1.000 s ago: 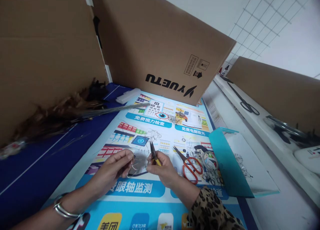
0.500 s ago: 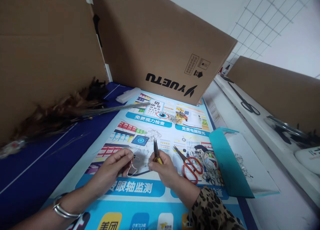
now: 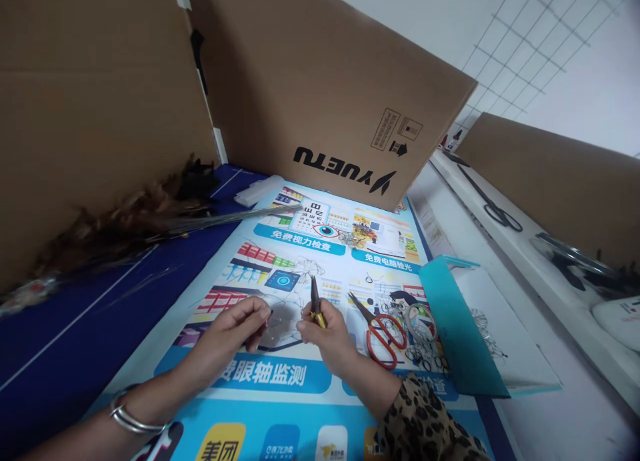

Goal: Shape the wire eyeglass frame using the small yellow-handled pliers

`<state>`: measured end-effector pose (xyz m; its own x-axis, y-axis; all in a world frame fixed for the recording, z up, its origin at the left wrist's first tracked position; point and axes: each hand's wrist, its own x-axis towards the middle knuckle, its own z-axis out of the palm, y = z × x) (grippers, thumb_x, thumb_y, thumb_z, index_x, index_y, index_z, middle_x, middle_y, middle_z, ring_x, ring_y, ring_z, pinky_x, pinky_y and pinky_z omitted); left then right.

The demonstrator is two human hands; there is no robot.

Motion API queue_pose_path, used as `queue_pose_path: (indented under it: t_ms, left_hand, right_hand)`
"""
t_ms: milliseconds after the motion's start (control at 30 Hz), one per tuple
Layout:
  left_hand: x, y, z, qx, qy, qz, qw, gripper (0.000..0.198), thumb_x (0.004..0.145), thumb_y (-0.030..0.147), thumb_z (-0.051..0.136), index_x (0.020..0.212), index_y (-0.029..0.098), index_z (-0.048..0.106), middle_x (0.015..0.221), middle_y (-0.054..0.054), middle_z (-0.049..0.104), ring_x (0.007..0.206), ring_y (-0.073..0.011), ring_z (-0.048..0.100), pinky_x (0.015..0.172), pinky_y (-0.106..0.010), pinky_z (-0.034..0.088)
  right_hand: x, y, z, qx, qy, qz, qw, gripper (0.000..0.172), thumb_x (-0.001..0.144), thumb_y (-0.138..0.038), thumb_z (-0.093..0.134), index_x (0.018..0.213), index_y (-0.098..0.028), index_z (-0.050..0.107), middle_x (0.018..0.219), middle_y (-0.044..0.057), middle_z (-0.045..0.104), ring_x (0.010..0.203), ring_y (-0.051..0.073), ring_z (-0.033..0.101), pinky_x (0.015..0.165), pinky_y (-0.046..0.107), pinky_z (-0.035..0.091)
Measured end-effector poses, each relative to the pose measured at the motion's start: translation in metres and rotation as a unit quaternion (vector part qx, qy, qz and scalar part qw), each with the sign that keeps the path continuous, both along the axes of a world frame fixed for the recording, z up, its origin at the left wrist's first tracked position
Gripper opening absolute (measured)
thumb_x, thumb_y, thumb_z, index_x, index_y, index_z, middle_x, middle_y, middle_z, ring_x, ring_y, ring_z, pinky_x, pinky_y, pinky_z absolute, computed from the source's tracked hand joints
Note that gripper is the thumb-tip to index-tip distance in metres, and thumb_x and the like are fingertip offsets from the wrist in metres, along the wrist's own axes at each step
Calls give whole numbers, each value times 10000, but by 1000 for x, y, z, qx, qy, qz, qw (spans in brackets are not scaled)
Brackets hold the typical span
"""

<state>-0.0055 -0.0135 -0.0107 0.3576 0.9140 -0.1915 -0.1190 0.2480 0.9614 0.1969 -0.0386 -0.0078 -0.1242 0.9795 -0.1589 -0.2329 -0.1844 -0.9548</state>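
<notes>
My left hand (image 3: 243, 324) is closed in a pinch on a thin wire (image 3: 271, 319), of which only faint traces show beyond the fingertips. In my right hand (image 3: 327, 331) is a pair of pliers (image 3: 315, 299) with yellow handles, its dark jaws pointing up and away from me. The two hands are a short gap apart over the printed mat (image 3: 295, 337). To the right of the pliers lie red-handled scissors (image 3: 385, 337). Several small wire loops (image 3: 427, 354) are heaped beside them, and more loose wire (image 3: 309, 266) rests on the mat beyond the pliers.
A teal box (image 3: 457, 327) with wire pieces inside stands at the right. Brown feathers (image 3: 115, 224) and a bundle of long thin wires (image 3: 240, 217) lie at the left. Large cardboard panels (image 3: 320, 81) rise at the back and left. Black scissors (image 3: 500, 214) rest on the white ledge.
The curved bit of wire hanging below my left fingertips has turned and is now hardly visible. The pliers have rotated slightly in my right hand and look more upright.
</notes>
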Motion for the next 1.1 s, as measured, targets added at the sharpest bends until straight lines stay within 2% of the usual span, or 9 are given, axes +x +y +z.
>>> queue_pose_path:
  t_ms: [100,200,333,400,500,667,800,967,1100]
  left_hand:
    - [-1,1,1,8,-11,-12,1000,264,910,445,576,789,211,554,659,40,509,528,-120,464,489,-217,386]
    - [0,-2,1,39,-20,-25,999,182,891,404,603,928,234,548,745,30,538,574,-132,497,514,-230,412]
    - [5,-10,-5,110,57,-28,992,574,782,309,734,1251,279,404,949,4,565,661,-152,564,585,-259,461]
    - [7,-13,-9,135,128,-35,982,658,769,286,746,1304,264,363,969,-10,580,688,-166,584,621,-276,469]
    - [6,-11,-12,148,159,-25,976,525,826,303,679,1264,236,399,899,-4,588,723,-184,600,652,-288,472]
    - [1,-1,-4,127,110,64,984,336,875,364,618,1148,233,474,737,47,523,621,-151,517,556,-238,418]
    - [0,-4,8,126,108,106,980,280,888,382,590,1107,231,504,816,21,546,658,-152,533,594,-252,455]
    - [3,-11,4,176,172,45,968,397,786,320,698,1110,215,494,905,-17,604,748,-186,595,651,-289,482]
    - [-1,-4,-11,161,171,34,971,240,853,374,630,991,206,529,799,-2,595,715,-183,584,631,-284,468]
  right_hand:
    - [-1,0,-1,-2,-3,-16,1000,245,698,-287,757,847,-199,584,654,-65,508,531,91,471,515,226,371]
    - [-1,0,-3,-3,-1,-35,999,218,702,-262,731,833,-200,569,645,-71,516,507,83,470,504,221,365]
    - [-1,2,-5,-7,5,-40,999,205,721,-267,708,844,-204,557,622,-72,523,501,89,478,512,229,382]
    - [-1,2,-6,-10,7,-38,999,207,720,-271,707,847,-203,558,623,-70,526,508,92,481,518,232,392]
    - [0,2,-6,-13,9,-36,999,208,714,-265,705,843,-204,555,627,-70,529,500,90,480,510,230,388]
    - [0,2,-3,-14,15,-36,999,186,715,-229,678,842,-202,545,611,-76,521,482,83,475,493,220,353]
    - [-1,2,-3,-13,23,-45,999,185,724,-239,675,838,-205,534,630,-75,520,500,89,479,511,231,382]
    - [-1,3,-4,-15,30,-47,998,192,724,-242,689,836,-204,537,619,-72,521,509,94,478,518,236,385]
    - [0,3,-3,-19,40,-44,998,189,724,-236,686,838,-204,538,617,-70,522,507,98,488,519,242,387]
